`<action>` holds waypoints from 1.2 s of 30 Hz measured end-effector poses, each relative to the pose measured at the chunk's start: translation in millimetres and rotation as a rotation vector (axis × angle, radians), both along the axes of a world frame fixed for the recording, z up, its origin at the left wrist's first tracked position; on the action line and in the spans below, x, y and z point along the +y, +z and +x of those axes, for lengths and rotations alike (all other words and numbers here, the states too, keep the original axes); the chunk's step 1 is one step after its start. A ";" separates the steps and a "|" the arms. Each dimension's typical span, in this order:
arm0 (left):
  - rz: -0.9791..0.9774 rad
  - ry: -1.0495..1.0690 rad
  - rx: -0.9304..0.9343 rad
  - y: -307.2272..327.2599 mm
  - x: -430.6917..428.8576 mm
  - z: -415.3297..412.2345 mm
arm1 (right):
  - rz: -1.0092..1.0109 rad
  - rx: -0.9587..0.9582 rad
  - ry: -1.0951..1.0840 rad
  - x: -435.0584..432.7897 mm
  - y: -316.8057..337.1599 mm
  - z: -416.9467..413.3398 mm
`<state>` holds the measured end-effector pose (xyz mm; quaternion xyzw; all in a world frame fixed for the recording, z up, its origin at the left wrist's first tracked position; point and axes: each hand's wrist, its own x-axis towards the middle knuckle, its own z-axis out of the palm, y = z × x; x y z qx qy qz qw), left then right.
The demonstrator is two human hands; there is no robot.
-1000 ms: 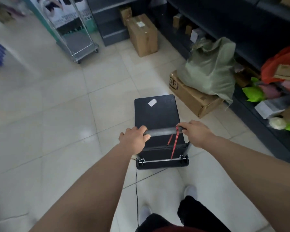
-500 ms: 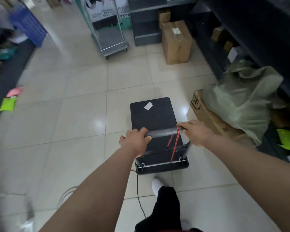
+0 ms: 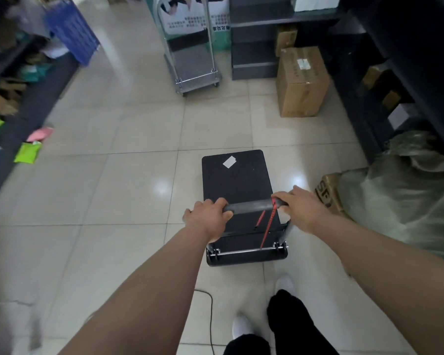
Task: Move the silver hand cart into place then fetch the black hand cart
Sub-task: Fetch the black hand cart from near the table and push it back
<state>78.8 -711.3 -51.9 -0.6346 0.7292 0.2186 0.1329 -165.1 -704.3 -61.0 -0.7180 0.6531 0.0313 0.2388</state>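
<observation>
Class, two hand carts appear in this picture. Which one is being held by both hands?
The black hand cart, nearest the camera: the left hand and right hand grip its handle. The silver hand cart stands untouched farther off by the shelves.

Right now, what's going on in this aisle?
A person grips the black hand cart by its handle, left hand and right hand at either end. Its deck is bare except a white sticker. The silver hand cart stands ahead by the dark shelving, with open tiled floor between.
</observation>
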 end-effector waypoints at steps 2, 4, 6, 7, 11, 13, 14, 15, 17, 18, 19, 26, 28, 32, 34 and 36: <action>0.000 0.031 -0.002 -0.3 -24.2 0.6 | -0.001 -0.029 0.026 -32.8 -1.2 0.3; 0.002 0.068 -0.002 -1.2 -47.9 4.2 | -0.006 -0.027 0.063 -64.6 -3.6 4.2; 0.006 0.104 -0.018 -2.7 -71.3 9.8 | -0.013 -0.004 0.109 -96.6 -4.9 9.9; 0.006 0.121 -0.027 -3.1 -82.9 13.0 | -0.015 0.004 0.130 -112.2 -5.1 13.4; 0.004 0.219 -0.018 -2.8 -129.8 25.8 | 0.000 0.030 0.227 -178.4 -1.8 29.4; 0.007 0.267 -0.006 -2.5 -149.5 32.8 | -0.007 0.036 0.263 -208.6 -2.3 39.4; 0.013 0.290 -0.005 -2.4 -159.6 37.6 | -0.012 0.042 0.279 -222.7 -3.0 45.3; 0.018 0.309 -0.007 -2.3 -170.6 43.2 | -0.019 0.046 0.294 -237.2 -4.2 52.0; 0.026 0.338 -0.010 -1.6 -194.8 56.2 | -0.033 0.048 0.320 -266.6 -6.0 67.0; 0.025 0.349 -0.012 -1.1 -207.8 63.7 | -0.039 0.044 0.333 -282.1 -6.1 75.3; 0.021 0.355 -0.014 -1.1 -221.4 71.7 | -0.039 0.041 0.344 -297.9 -5.8 84.1; -0.010 0.362 -0.014 -7.7 -326.1 130.8 | -0.066 0.102 0.417 -409.7 -0.7 144.9; -0.013 0.363 -0.015 -8.5 -356.3 144.8 | -0.051 0.119 0.431 -442.0 1.7 160.8; -0.004 0.393 -0.015 -7.0 -418.4 173.5 | -0.035 0.092 0.421 -507.0 4.1 193.4; 0.001 0.406 -0.010 -7.5 -447.0 187.2 | -0.028 0.084 0.427 -536.6 2.7 207.6; -0.004 0.409 -0.019 -8.9 -475.3 201.3 | -0.052 0.073 0.431 -565.5 -0.2 221.0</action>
